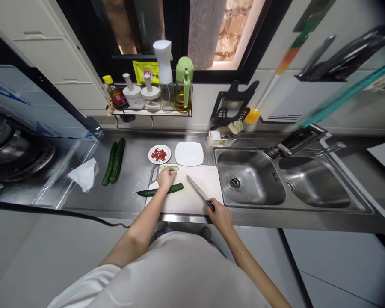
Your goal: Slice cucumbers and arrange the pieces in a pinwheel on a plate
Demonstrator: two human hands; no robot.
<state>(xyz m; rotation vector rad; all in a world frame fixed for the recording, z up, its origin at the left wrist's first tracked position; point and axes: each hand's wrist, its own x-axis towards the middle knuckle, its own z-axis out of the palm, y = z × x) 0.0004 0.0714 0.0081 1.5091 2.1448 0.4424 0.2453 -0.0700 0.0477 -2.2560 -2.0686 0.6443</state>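
My left hand [166,178] is over the upper left of the white cutting board [199,201], its fingers pinched at the pale green cucumber slices [176,168] along the far edge. Below that hand, a cut cucumber [176,188] lies across the board, its dark end sticking out past the left side. My right hand [220,216] grips the black handle of a kitchen knife [197,188]. The blade points away and to the left, low over the board or resting on it; I cannot tell which. Beyond the board are a square white plate [189,153] and a small plate [150,155] with chopped red pieces [159,154].
Two whole cucumbers [116,161] and a crumpled white tissue [84,174] lie left on the steel counter. A double sink [253,177] with a faucet [297,140] is at the right. Behind stands a rack [176,113] of bottles and jars. A stove [22,158] occupies the far left.
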